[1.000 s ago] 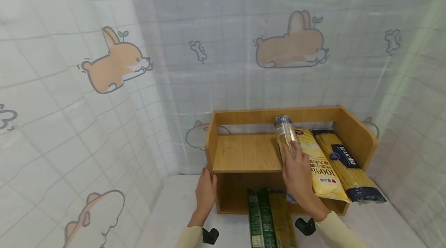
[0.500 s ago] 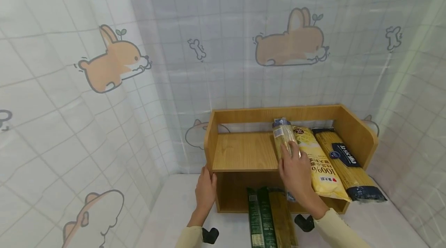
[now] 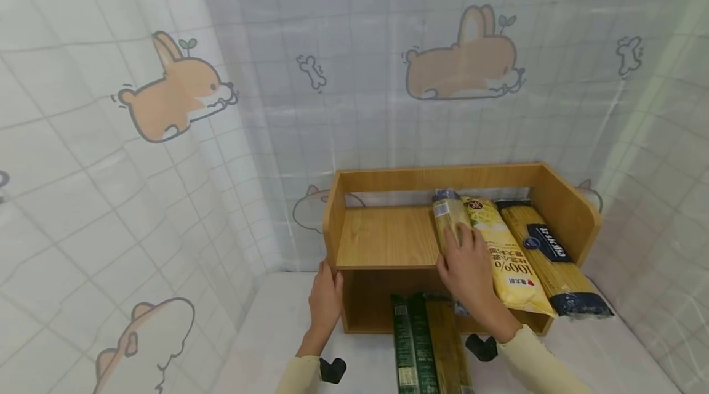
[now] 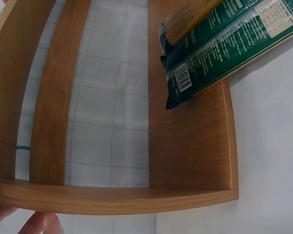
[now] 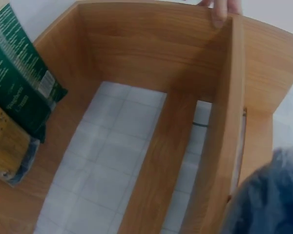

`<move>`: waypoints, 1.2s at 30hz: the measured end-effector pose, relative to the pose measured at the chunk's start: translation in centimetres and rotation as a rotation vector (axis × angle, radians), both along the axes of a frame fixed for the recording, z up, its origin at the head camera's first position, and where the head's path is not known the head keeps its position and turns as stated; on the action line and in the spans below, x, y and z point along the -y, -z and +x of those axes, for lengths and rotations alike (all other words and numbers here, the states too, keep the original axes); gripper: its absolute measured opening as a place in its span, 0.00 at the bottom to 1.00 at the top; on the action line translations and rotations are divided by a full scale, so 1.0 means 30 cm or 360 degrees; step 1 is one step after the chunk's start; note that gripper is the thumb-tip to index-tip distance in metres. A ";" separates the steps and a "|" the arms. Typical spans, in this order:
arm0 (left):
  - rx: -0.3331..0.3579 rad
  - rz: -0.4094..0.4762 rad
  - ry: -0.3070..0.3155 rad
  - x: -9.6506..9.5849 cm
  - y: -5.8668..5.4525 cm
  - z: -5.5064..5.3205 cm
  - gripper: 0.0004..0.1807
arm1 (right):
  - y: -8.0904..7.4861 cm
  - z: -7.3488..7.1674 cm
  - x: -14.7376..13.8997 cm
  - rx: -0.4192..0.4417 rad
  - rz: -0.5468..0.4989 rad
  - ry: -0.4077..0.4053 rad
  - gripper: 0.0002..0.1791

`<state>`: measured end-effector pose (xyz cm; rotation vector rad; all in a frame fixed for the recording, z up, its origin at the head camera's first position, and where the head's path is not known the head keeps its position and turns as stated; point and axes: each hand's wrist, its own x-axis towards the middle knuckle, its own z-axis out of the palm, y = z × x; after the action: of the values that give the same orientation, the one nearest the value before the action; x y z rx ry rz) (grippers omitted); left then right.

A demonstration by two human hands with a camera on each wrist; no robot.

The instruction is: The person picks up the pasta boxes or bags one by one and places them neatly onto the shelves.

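My left hand holds the left side panel of a two-tier wooden shelf; in the right wrist view its fingers reach over the panel at the top. With its fingers over the top and sides, my right hand grips a clear packet of spaghetti with a blue end, lying on the upper tier. The hand covers the packet's near half. Against it on the right lies a yellow pasta bag, then a larger spaghetti pack with dark blue ends. Both overhang the front edge.
Two green pasta packets and a golden one stick out of the lower tier onto the white table. A patterned curtain hangs behind the shelf and along both sides.
My right hand has lowered the spaghetti packet and shifted it slightly left, so it now lies flatter beside the yellow bag. My left hand stays on the side panel.
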<state>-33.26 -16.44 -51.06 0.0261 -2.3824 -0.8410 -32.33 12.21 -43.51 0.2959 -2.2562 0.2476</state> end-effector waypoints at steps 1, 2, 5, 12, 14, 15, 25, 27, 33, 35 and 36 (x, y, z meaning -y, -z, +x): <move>-0.0002 0.0000 -0.0002 0.001 0.000 0.000 0.20 | -0.005 0.002 0.001 0.0035 0.0005 -0.0006 0.28; -0.0002 -0.0002 -0.0005 0.003 0.000 0.000 0.19 | -0.011 0.004 0.003 0.0072 0.0015 -0.0007 0.28; 0.0005 0.0001 -0.0010 0.007 0.003 -0.002 0.19 | -0.027 0.007 0.006 0.0166 0.0054 -0.0009 0.27; 0.0018 0.0017 -0.0005 0.006 0.007 -0.003 0.15 | -0.042 0.004 0.004 0.0217 0.0191 0.0000 0.26; 0.0018 0.0015 -0.0010 0.004 0.005 0.000 0.15 | -0.043 0.004 0.004 0.0239 0.0192 -0.0005 0.26; 0.0019 0.0015 -0.0013 0.004 0.005 0.002 0.15 | -0.043 0.004 0.004 0.0259 0.0189 -0.0009 0.27; 0.0049 0.0041 -0.0007 0.001 -0.001 0.007 0.18 | -0.053 -0.001 0.007 0.0345 0.0190 0.0011 0.28; 0.0047 0.0044 -0.0006 -0.002 -0.003 0.008 0.18 | -0.050 -0.003 0.007 0.0315 0.0194 0.0011 0.28; 0.0033 0.0034 -0.0004 -0.002 -0.002 0.006 0.19 | -0.040 -0.004 0.005 0.0210 0.0170 -0.0027 0.28; 0.0020 0.0029 0.0000 0.000 -0.004 0.003 0.19 | -0.040 -0.004 0.004 0.0204 0.0148 -0.0040 0.28; 0.0015 0.0027 0.0004 0.001 -0.005 0.000 0.19 | -0.040 -0.005 0.004 0.0205 0.0137 -0.0045 0.28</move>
<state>-33.26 -16.47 -50.91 0.0341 -2.3846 -0.8638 -32.49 12.09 -42.30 0.3665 -2.3954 0.1894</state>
